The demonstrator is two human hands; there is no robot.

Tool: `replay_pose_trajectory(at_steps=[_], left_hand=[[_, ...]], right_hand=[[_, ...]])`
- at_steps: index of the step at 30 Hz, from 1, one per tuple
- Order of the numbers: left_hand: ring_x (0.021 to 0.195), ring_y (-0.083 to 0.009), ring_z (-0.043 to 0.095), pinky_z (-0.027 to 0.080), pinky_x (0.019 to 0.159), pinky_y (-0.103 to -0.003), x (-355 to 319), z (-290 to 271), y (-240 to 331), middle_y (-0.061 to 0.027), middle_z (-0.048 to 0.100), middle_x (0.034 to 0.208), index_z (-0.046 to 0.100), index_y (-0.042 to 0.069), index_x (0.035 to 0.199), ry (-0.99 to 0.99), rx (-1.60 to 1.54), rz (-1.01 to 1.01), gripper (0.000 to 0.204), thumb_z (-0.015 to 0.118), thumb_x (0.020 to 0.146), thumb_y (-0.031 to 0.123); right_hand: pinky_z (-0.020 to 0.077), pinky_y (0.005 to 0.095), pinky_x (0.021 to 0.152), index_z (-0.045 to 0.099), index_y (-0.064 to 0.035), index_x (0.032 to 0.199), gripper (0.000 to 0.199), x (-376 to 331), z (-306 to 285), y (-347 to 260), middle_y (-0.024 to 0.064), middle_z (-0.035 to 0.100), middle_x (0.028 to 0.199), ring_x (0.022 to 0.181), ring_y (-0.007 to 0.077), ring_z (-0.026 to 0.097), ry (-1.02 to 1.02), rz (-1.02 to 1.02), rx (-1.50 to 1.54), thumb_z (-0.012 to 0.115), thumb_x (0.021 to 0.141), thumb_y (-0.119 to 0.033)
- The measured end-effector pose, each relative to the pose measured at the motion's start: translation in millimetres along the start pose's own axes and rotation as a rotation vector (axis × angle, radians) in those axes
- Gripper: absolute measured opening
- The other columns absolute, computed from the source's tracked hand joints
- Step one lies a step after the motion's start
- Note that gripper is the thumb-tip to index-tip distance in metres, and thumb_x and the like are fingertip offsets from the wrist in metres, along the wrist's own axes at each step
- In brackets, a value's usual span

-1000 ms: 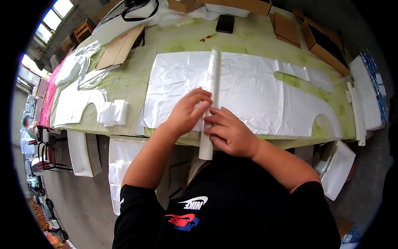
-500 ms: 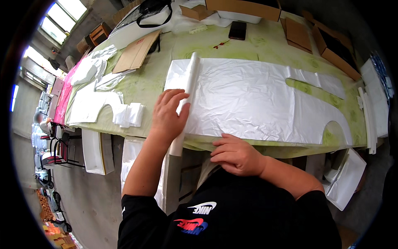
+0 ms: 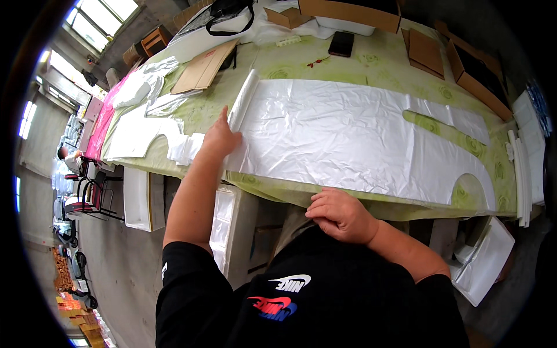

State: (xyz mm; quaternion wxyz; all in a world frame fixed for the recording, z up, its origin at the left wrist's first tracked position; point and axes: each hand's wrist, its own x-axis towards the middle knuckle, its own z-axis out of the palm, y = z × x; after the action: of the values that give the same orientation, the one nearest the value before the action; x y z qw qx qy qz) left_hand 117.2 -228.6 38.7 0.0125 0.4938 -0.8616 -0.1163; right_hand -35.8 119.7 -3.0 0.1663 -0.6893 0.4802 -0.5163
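Cardboard boxes [image 3: 476, 72] sit at two o'clock, contents unseen. White plastic sheet [image 3: 348, 139], wrinkled and glossy, lies spread across the green table [image 3: 278, 75]; left hand [image 3: 219, 138] presses flat on its rolled edge [image 3: 242, 101], right hand [image 3: 341, 216] curls loosely at six o'clock, empty.

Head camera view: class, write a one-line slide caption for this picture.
Left hand presses a rolled edge of a white plastic sheet on a green table; right hand rests at its near edge.
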Motion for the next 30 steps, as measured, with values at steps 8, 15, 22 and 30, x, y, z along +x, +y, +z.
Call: replay_pose_trajectory(at_steps=[8,15,22,30], left_hand=[[0.086,-0.0207,0.061,0.056,0.074,-0.034,-44,10,89,-0.0143,0.063,0.125,0.027,0.019,0.163,-0.484,-1.604,0.098,0.076,0.049,0.090,0.012],[0.089,-0.0231,0.060,0.056,0.075,-0.039,-96,63,201,-0.0145,0.053,0.132,0.010,0.023,0.166,-0.341,-1.729,0.004,0.091,0.054,0.088,0.005],[0.150,-0.0502,0.025,0.031,0.120,-0.049,-73,110,224,-0.0277,0.022,0.165,0.049,0.011,0.152,0.049,-0.454,0.597,0.068,0.060,0.087,0.023],[0.144,-0.0297,0.043,0.031,0.119,-0.044,40,107,237,-0.0155,0.052,0.153,0.063,0.013,0.141,0.061,-0.994,0.612,0.045,0.064,0.099,0.029]], right_hand=[[0.0512,0.0404,0.099,0.047,-0.0107,0.149,0.064,-1,-9,-9,0.0171,0.048,0.147,0.122,0.0317,0.060,0.160,0.324,0.147,0.073,0.090,-0.013],[0.0461,0.0417,0.107,0.016,-0.0132,0.164,0.095,0,-25,-31,0.0229,0.036,0.156,0.131,0.0342,0.052,0.214,0.657,0.520,0.076,0.091,-0.022],[0.0369,0.0390,0.117,0.024,-0.0057,0.162,0.087,-34,-38,-24,0.0258,0.041,0.158,0.144,0.0374,0.044,0.197,0.666,0.122,0.070,0.089,-0.020],[0.0426,0.0400,0.112,0.034,-0.0140,0.160,0.081,-69,-55,-46,0.0259,0.052,0.148,0.136,0.0393,0.053,0.166,0.751,0.056,0.069,0.088,-0.018]])
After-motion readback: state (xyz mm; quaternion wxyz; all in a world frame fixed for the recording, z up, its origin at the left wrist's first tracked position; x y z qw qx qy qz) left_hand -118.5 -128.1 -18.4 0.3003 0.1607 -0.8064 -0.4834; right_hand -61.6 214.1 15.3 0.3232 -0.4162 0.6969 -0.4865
